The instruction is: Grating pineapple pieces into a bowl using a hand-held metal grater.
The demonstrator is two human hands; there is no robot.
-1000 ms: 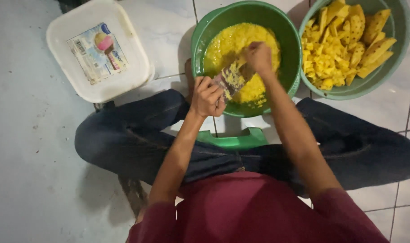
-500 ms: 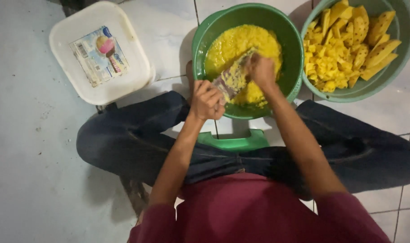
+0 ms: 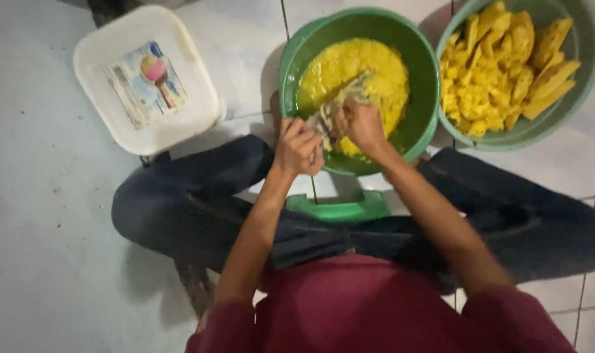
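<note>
Over the near rim of the green basin (image 3: 423,78), our left hand (image 3: 297,149) has its fingers closed round the lower end of a metal grater (image 3: 336,111), which slants up across the yellow mash (image 3: 356,68). Just beside it, our right hand (image 3: 361,124) presses down on the grater's face, fingers curled; whatever they grip is hidden. Beyond the basin's right side stands a second green basin (image 3: 588,72) of yellow chunks (image 3: 500,65); well to its left, a white lidded tub (image 3: 101,85) sits on the tiled floor (image 3: 36,216).
</note>
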